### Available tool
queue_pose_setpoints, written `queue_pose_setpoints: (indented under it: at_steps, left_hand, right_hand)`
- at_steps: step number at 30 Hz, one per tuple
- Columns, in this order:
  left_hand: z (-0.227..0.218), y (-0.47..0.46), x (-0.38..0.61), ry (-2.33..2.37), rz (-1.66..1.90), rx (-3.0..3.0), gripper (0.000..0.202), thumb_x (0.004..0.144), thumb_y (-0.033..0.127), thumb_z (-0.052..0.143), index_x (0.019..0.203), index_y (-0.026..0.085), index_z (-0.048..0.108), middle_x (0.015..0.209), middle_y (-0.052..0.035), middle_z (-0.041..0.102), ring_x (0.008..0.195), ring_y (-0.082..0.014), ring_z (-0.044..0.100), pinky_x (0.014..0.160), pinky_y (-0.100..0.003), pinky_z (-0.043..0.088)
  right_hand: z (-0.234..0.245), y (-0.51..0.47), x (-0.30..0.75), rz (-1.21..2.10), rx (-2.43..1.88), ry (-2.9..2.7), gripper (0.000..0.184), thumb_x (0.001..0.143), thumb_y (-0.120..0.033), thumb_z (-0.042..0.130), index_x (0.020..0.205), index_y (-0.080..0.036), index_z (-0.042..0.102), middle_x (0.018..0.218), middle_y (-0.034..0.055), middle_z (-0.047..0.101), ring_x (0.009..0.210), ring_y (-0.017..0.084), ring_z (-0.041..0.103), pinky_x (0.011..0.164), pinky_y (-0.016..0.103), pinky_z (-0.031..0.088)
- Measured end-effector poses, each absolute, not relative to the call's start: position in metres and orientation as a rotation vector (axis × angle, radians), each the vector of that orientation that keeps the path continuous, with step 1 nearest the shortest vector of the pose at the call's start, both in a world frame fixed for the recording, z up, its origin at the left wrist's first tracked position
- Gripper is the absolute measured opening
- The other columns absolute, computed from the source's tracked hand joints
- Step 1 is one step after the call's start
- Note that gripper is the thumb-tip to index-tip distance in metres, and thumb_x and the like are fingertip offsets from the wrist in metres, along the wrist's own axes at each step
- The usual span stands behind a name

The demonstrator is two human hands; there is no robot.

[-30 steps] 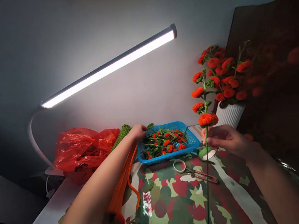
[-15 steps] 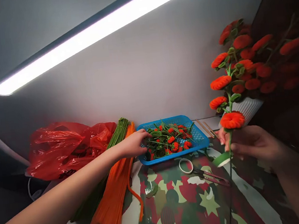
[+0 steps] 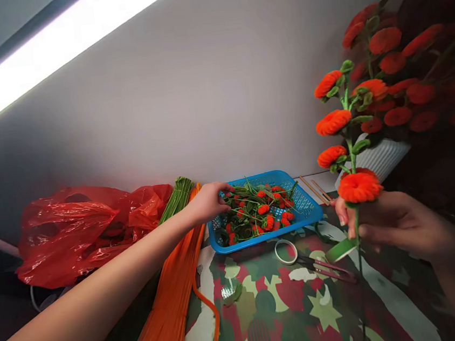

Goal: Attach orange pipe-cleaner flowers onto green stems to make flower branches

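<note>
My right hand (image 3: 400, 225) is closed around the green-wrapped stem of an artificial flower stalk (image 3: 357, 222), held upright. Orange-red fuzzy blooms and small green leaves sit along it, and its bare dark lower stem hangs down. A roll of green tape (image 3: 341, 249) hangs beside the stem, just below these fingers. My left hand (image 3: 210, 200) reaches over the left rim of a blue plastic basket (image 3: 267, 238). Its fingers and thumb are bent but apart, at the edge of the green stems and small orange flowers (image 3: 263, 209) inside; the fingertips are partly hidden among the leaves.
Scissors (image 3: 327, 268) and a white ring (image 3: 286, 252) lie before the basket on a patterned tabletop (image 3: 279, 317). Orange (image 3: 176, 300) and green bundles (image 3: 179, 197) of fuzzy strips lie left, beside a red plastic bag (image 3: 75, 230). A white ribbed vase (image 3: 384, 159) stands behind my right hand.
My left hand has shifted up along the basket's left side, its fingers moving toward the back. The flower stalk stays in my right hand. The camera view has tilted slightly.
</note>
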State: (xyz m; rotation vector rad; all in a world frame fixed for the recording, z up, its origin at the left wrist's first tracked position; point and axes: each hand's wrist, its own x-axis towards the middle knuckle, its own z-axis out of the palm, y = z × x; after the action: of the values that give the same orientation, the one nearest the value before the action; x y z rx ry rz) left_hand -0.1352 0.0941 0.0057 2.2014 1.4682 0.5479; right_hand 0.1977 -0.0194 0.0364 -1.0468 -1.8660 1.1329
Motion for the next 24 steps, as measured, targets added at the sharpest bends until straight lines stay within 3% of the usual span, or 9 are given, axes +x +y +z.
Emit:
queue_pose_setpoints:
  at_steps: [5,8,11,15,20,24]
  left_hand:
    - [0.022,0.094,-0.140,1.323,0.661,1.901,0.047,0.057,0.024,0.074,0.102,0.016,0.064,0.060,0.0014,0.064,0.062,-0.0175,0.063,0.062,-0.028,0.047]
    - [0.022,0.094,-0.139,1.171,0.687,1.672,0.055,0.059,0.029,0.074,0.111,0.015,0.060,0.077,-0.0045,0.070,0.078,-0.0205,0.066,0.070,-0.031,0.049]
    - [0.020,0.099,-0.141,1.225,0.736,1.714,0.046,0.063,0.031,0.070,0.105,0.015,0.062,0.090,-0.0080,0.069,0.081,-0.0213,0.066,0.071,-0.032,0.050]
    - [0.015,0.106,-0.148,1.402,0.597,2.244,0.032,0.063,0.019,0.063,0.095,0.017,0.065,0.093,-0.0068,0.066,0.074,-0.0190,0.063,0.070,-0.030,0.048]
    - [0.000,0.106,-0.150,1.241,0.160,2.635,0.041,0.058,0.009,0.058,0.096,0.020,0.063,0.096,-0.0055,0.059,0.070,-0.0171,0.059,0.067,-0.028,0.045]
    - [-0.013,0.110,-0.144,1.247,0.120,2.602,0.043,0.055,0.006,0.058,0.095,0.020,0.061,0.098,-0.0067,0.058,0.076,-0.0202,0.060,0.066,-0.028,0.044]
  right_hand:
    - [0.040,-0.019,0.197,1.130,-1.022,-1.883,0.016,0.078,-0.034,0.064,0.074,-0.019,0.069,0.072,0.0060,0.056,0.055,0.013,0.049,0.041,0.022,0.043]
    - [0.040,-0.019,0.196,1.126,-1.018,-1.876,0.015,0.078,-0.033,0.064,0.076,-0.019,0.069,0.069,0.0052,0.056,0.054,0.013,0.049,0.041,0.023,0.043]
    - [0.040,-0.020,0.197,1.125,-0.983,-1.881,0.015,0.078,-0.033,0.064,0.072,-0.020,0.069,0.071,0.0053,0.057,0.054,0.012,0.050,0.042,0.023,0.043]
    - [0.041,-0.022,0.197,1.131,-0.989,-1.864,0.014,0.078,-0.032,0.064,0.072,-0.020,0.068,0.076,0.0058,0.058,0.053,0.011,0.049,0.043,0.023,0.043]
    - [0.043,-0.022,0.195,1.149,-0.975,-1.891,0.018,0.079,-0.034,0.063,0.072,-0.019,0.068,0.065,0.0041,0.055,0.051,0.011,0.047,0.043,0.024,0.042]
    - [0.043,-0.023,0.193,1.125,-1.001,-1.846,0.017,0.077,-0.035,0.065,0.073,-0.018,0.069,0.069,0.0052,0.056,0.053,0.012,0.048,0.041,0.023,0.041]
